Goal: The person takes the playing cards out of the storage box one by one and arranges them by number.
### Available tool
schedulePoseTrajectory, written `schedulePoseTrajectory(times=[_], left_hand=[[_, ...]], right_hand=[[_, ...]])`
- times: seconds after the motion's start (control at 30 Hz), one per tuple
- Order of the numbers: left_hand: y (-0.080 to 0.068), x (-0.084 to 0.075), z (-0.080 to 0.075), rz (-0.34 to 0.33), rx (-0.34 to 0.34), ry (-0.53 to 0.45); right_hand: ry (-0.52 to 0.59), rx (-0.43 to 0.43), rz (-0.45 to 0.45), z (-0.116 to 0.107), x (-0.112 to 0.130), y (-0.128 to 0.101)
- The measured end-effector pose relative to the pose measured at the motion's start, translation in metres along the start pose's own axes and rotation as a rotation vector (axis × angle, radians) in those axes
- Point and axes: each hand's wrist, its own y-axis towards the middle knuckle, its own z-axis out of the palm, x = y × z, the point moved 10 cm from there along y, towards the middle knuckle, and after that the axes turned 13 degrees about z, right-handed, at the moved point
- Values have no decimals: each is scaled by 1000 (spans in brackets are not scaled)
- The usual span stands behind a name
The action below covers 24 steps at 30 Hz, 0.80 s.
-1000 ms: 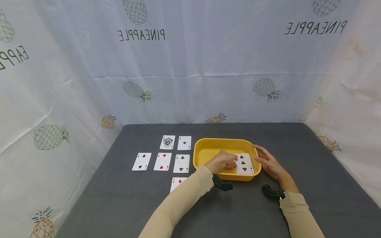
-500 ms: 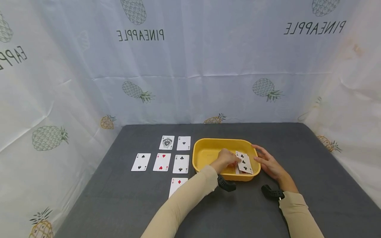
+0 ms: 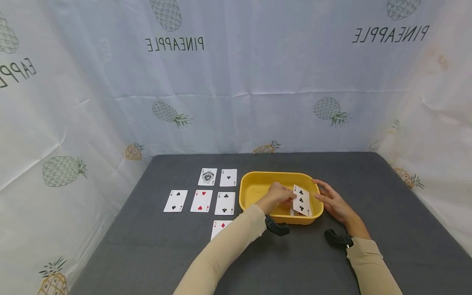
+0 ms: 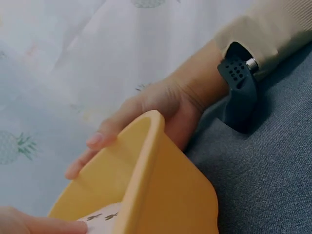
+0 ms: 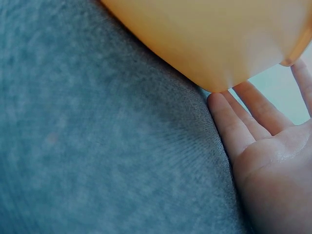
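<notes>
My left hand (image 3: 277, 196) reaches into the yellow plastic tray (image 3: 258, 186) and pinches a three of clubs (image 3: 303, 201) by its left edge. The playing card leans up at a slant; edges of other cards show beneath it. In the left wrist view, part of the left hand (image 4: 34, 224) appears at the lower left corner against the card (image 4: 103, 222). The right hand (image 3: 338, 208) rests at the tray's right end, fingertips at the rim. Its fingers (image 5: 258, 105) stretch fairly straight against the outside of the tray (image 5: 204, 39) in the right wrist view.
Face-up cards lie left of the tray on the dark table (image 3: 140, 250): ace of spades (image 3: 207, 177), ace of clubs (image 3: 228, 178), several twos including the two of hearts (image 3: 201, 201). The left sleeve (image 3: 217, 254) partly covers a red diamond card (image 3: 220, 228). A pineapple-print curtain (image 3: 232, 73) stands behind.
The left hand has lifted the three of clubs from lying flat to a slant, then drawn back slightly to the left with it. The right hand and tray have stayed put.
</notes>
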Motion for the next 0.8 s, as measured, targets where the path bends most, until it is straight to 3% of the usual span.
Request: schedulePoseTrajectory(times=[0.4, 0.8], left_hand=[[4, -3, -11, 12, 10, -52], [0, -17, -33, 113, 101, -85]], right_hand=[[32, 27, -22, -1, 1, 0], [58, 35, -12, 3, 3, -1]])
